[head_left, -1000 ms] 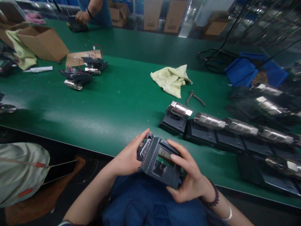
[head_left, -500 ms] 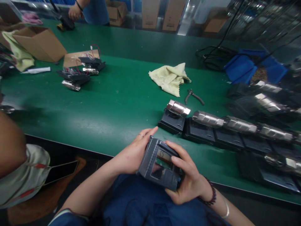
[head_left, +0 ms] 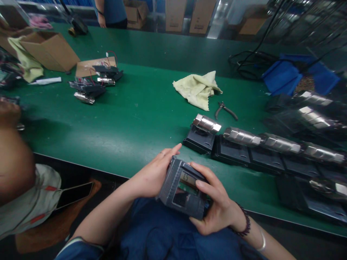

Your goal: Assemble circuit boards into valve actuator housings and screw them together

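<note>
A dark grey meter with a small lit display and a window onto a green circuit board is held up in front of me, over the table's front edge. My right hand grips its right side, the fingers over the top and the thumb underneath. Against the left side presses my left hand, its fingers stretched out and partly hidden behind the meter. Just beyond lies a dark unit with a shiny metal pipe fitting on top, the leftmost in a row of similar units.
A pale yellow cloth and pliers lie mid-table. Back right stands a blue bin of small parts beside black cables. Wired assemblies and a cardboard box are at left, near a co-worker's arm.
My hands and the meter stay nearly as they were. Across the table, a person's hand has left the dark object there. The co-worker's hand at left has come further into view.
</note>
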`<action>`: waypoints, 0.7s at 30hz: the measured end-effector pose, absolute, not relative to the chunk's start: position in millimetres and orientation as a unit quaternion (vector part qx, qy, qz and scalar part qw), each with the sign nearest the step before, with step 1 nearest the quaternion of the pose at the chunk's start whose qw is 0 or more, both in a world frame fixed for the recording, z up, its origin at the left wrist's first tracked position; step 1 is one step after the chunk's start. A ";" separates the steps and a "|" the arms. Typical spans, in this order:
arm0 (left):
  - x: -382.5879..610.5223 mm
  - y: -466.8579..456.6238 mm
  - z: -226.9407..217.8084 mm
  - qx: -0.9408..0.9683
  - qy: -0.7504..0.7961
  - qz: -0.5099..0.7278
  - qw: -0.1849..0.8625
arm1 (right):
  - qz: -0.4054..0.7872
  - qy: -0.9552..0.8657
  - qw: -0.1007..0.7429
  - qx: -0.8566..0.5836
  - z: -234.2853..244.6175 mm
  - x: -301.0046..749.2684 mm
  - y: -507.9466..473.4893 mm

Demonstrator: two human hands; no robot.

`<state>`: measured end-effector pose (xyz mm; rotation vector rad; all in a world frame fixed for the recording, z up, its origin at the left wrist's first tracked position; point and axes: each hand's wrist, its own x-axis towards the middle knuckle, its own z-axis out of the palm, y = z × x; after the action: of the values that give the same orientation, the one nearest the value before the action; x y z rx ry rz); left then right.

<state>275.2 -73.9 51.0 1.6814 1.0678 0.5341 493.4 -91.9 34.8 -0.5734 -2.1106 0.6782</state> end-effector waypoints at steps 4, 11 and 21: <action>250.2 -75.0 40.3 0.691 0.402 0.217 0.560 | 0.262 -0.848 0.397 -0.235 35.7 494.0 -89.8; 253.1 -86.7 8.5 0.625 0.373 0.268 0.631 | 0.217 -0.870 0.344 -0.278 43.1 491.0 -88.2; 262.2 -91.1 -2.4 0.571 0.401 0.318 0.642 | 0.208 -0.893 0.255 -0.308 54.2 486.8 -85.1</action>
<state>262.2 -91.1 -2.4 1.3015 0.9133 0.7247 486.8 -85.1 54.2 -0.8369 -2.4235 0.5639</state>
